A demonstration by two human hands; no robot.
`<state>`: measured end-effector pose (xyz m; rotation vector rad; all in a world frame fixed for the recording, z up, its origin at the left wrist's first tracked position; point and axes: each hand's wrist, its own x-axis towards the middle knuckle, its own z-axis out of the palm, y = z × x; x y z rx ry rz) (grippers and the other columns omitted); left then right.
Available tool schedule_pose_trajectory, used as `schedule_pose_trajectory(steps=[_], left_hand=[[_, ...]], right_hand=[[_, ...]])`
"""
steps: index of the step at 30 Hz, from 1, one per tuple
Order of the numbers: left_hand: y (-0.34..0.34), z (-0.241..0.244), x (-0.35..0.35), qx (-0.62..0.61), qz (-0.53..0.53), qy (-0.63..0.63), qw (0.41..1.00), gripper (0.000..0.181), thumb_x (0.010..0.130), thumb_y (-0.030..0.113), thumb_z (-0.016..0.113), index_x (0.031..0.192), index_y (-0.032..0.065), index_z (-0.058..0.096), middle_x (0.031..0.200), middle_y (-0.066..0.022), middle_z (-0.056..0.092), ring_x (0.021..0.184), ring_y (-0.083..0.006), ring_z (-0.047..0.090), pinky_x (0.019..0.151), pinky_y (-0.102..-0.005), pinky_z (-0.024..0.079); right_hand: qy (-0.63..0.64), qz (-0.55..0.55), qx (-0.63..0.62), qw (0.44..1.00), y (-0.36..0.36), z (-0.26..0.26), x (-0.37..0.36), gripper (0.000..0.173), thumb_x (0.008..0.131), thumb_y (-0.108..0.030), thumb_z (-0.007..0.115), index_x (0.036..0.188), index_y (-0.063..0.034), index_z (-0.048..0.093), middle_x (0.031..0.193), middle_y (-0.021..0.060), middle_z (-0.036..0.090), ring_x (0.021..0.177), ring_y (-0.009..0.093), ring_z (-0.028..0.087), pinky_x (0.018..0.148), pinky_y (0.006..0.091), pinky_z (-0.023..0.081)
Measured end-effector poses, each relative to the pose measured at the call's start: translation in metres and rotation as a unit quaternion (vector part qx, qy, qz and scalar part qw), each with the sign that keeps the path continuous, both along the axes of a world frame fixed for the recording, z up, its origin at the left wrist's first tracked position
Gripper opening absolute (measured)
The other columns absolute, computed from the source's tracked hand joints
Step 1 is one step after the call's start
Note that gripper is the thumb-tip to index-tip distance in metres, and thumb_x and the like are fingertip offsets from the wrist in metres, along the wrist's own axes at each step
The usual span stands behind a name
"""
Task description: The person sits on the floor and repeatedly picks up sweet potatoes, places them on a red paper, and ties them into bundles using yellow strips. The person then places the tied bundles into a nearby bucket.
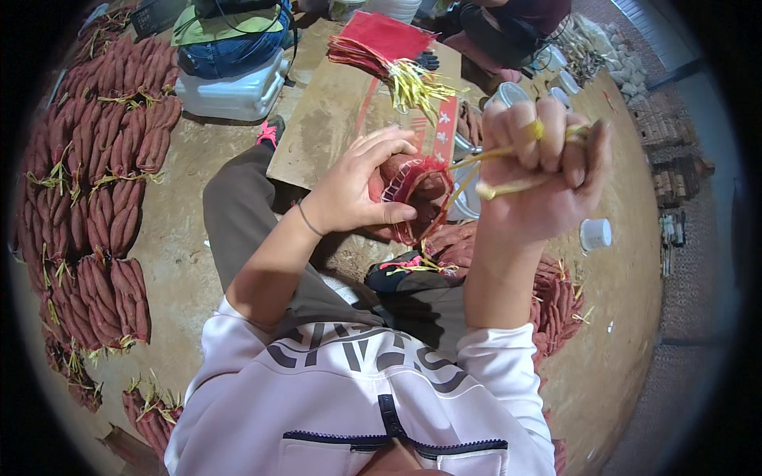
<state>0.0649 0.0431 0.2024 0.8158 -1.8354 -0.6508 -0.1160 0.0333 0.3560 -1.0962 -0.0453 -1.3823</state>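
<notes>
My left hand (363, 184) grips a red mesh bag (411, 178) around its side, near the gathered mouth. Reddish tubers, which look like sweet potatoes (431, 187), show inside the partly open mouth. Raised at the right, my right hand (539, 166) is closed on the bag's yellow drawstring (485, 156), which runs taut from the mouth to my fingers. Just beyond the bag lies a cardboard sheet or box (321, 107) bearing a stack of empty red mesh bags (381, 38) with loose yellow strings (417, 86).
Filled mesh bags (83, 220) lie in rows on the floor at left; more (556, 303) lie by my right arm. A person (232, 41) sits on a white plastic container (232, 92); another person (512, 30) is at top right. A white tub (595, 234) stands at right.
</notes>
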Motion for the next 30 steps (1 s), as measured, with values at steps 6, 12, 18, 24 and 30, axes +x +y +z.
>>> schedule_pose_trajectory(steps=[6,12,18,24,30], left_hand=[[0.057,0.036,-0.002,0.145,-0.073,0.172,0.972,0.083,0.067,0.047,0.09,0.129,0.0005,0.061,0.128,-0.0182,0.062,0.118,-0.0317,0.061,0.103,-0.0372,0.047],[0.093,0.029,0.009,0.135,-0.067,-0.016,0.989,0.097,0.063,0.049,0.087,0.14,0.0018,0.052,0.127,-0.02,0.061,0.117,-0.0354,0.06,0.102,-0.0405,0.048],[0.099,-0.065,-0.017,0.065,0.064,-0.061,0.994,0.077,0.062,0.039,0.083,0.127,0.0045,0.061,0.116,-0.0141,0.066,0.111,-0.0326,0.062,0.103,-0.0436,0.045],[0.097,-0.142,-0.021,-0.004,0.147,-0.089,0.985,0.069,0.058,0.03,0.086,0.12,0.0076,0.063,0.117,-0.0097,0.066,0.112,-0.0309,0.061,0.107,-0.0485,0.042],[0.111,-0.132,-0.027,0.04,0.12,-0.061,0.99,0.068,0.058,0.029,0.084,0.119,0.0074,0.063,0.117,-0.0091,0.065,0.113,-0.03,0.06,0.106,-0.0484,0.04]], right_hand=[[-0.086,0.052,0.039,0.994,0.026,0.036,0.017,0.054,0.106,-0.034,0.043,0.054,-0.0196,0.037,0.057,-0.0046,0.029,0.056,0.011,0.025,0.06,0.0315,0.026],[-0.069,0.041,0.145,0.986,0.029,-0.006,0.033,0.053,0.105,-0.033,0.046,0.055,-0.0189,0.032,0.054,-0.0039,0.025,0.052,0.014,0.024,0.058,0.0317,0.027],[-0.071,0.01,0.235,0.969,0.064,-0.086,0.019,0.055,0.106,-0.031,0.043,0.053,-0.0205,0.032,0.055,-0.0052,0.025,0.052,0.012,0.022,0.061,0.0319,0.025],[0.02,-0.04,0.303,0.952,0.095,-0.15,0.01,0.055,0.107,-0.034,0.038,0.054,-0.0216,0.033,0.055,-0.0041,0.029,0.053,0.013,0.027,0.062,0.0319,0.028],[-0.007,0.048,0.257,0.965,0.085,-0.148,-0.01,0.045,0.109,-0.04,0.034,0.073,-0.0177,0.051,0.059,-0.0035,0.032,0.057,0.015,0.029,0.064,0.0347,0.03]])
